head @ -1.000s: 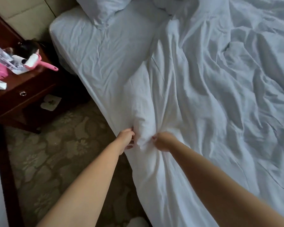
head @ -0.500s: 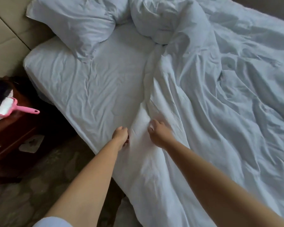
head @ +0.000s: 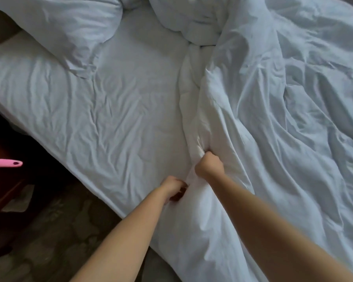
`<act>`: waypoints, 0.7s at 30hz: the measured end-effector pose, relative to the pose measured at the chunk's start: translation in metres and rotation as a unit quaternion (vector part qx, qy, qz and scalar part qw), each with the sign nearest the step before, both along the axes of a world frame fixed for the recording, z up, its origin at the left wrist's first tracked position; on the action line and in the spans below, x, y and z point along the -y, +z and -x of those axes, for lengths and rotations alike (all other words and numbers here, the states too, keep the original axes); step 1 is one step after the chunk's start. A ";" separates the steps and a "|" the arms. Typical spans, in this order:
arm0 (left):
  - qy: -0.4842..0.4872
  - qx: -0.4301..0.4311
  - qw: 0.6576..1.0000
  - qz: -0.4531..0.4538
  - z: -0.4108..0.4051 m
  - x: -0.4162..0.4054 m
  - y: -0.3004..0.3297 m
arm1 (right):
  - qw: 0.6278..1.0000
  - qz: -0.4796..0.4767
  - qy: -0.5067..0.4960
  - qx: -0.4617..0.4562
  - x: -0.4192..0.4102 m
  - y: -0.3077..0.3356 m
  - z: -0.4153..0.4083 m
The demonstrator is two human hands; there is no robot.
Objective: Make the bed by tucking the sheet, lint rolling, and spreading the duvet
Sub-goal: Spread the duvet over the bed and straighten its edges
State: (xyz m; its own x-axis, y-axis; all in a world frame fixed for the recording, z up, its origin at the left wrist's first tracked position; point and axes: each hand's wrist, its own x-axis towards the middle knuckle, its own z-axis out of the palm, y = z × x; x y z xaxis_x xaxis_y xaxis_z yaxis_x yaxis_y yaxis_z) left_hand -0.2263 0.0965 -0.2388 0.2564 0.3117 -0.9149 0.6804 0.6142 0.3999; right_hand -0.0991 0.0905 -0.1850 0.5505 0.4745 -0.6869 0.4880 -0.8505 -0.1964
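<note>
A crumpled white duvet (head: 273, 123) covers the right half of the bed and hangs over the near edge. My left hand (head: 172, 189) grips its bunched edge near the mattress side. My right hand (head: 209, 166) is fisted on the same edge, a little farther onto the bed. The wrinkled white sheet (head: 114, 110) lies bare on the left half of the mattress. Only the pink handle of the lint roller (head: 7, 163) shows at the left frame edge.
A white pillow (head: 69, 27) lies at the head of the bed, upper left. A dark wooden nightstand (head: 2, 192) stands left of the bed. Patterned carpet (head: 59, 241) covers the floor beside the mattress.
Both hands have carried the duvet edge up from the bed's side onto the mattress. My view has swung toward the bed, and the nightstand has slid mostly out of frame.
</note>
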 end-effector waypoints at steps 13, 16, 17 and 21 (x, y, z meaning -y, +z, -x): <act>0.097 0.061 0.993 0.017 -0.006 0.042 0.109 | 0.986 -0.161 0.012 -0.028 0.039 0.124 -0.011; 0.075 0.092 0.993 0.000 -0.029 0.078 0.137 | 0.966 -0.234 -0.092 -0.062 0.077 0.151 -0.046; 0.057 0.091 0.994 -0.013 -0.038 0.091 0.143 | 0.952 -0.256 -0.138 -0.091 0.093 0.158 -0.060; -0.037 0.102 0.994 -0.004 -0.080 0.156 0.169 | 0.932 -0.257 -0.234 -0.108 0.172 0.164 -0.131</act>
